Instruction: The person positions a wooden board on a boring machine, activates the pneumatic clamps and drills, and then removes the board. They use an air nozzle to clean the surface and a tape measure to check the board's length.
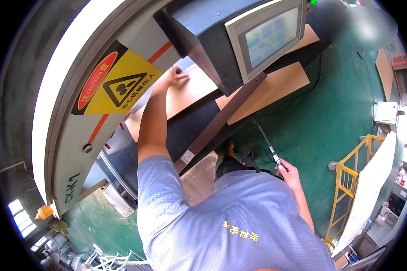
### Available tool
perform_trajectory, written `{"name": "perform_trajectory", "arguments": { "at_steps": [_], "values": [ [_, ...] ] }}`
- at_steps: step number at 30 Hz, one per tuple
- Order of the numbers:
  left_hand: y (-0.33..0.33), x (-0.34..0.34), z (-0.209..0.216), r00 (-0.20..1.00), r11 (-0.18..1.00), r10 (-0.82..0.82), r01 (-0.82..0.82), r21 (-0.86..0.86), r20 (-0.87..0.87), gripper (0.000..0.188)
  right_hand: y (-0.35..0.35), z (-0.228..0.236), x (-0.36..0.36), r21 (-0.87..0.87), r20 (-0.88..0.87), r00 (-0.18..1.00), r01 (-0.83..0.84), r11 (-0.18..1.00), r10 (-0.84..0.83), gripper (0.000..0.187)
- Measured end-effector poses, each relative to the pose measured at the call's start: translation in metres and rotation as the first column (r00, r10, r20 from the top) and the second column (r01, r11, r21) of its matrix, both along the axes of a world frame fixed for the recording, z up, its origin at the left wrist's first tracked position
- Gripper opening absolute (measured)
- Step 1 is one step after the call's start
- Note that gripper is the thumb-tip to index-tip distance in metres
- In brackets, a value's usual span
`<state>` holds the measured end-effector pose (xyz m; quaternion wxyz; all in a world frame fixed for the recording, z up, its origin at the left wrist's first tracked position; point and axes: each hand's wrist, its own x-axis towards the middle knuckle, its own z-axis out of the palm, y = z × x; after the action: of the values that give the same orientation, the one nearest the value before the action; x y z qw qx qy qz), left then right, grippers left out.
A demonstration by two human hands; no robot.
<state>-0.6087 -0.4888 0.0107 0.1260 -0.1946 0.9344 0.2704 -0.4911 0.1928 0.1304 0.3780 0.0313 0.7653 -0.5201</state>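
My left arm reaches forward to a light-brown flat board (190,92) lying on the black machine bed. My left hand (175,77) touches the board near its far left edge, its fingers apart and partly bent. Down at my right side, my right hand (288,172) is closed around the handle of an air blow gun (272,151) with a long thin nozzle. That nozzle points up and away, over the green floor, apart from the boards.
A brown metal bar (221,117) crosses the bed diagonally, over another board (276,92). Above hangs a control screen (271,38) in a dark housing. The machine's pale cover (95,135) bears a yellow warning sign. A yellow-framed trolley (348,180) stands at right.
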Motion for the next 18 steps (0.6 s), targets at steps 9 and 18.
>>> {"name": "perform_trajectory", "arguments": {
  "at_steps": [9, 18],
  "values": [
    [0.112, 0.004, 0.029, 0.979, 0.951, 0.122, -0.068, -0.303, 0.162, 0.123, 0.007, -0.004, 0.008, -0.011, -0.040, 0.999, 0.032, 0.999, -0.033, 0.045],
    [0.102, 0.018, 0.014, 0.981, 0.942, 0.192, -0.193, -0.274, -0.032, 0.103, 0.004, 0.005, 0.007, -0.026, -0.035, 0.999, 0.019, 0.999, -0.020, 0.045]
  ]
}}
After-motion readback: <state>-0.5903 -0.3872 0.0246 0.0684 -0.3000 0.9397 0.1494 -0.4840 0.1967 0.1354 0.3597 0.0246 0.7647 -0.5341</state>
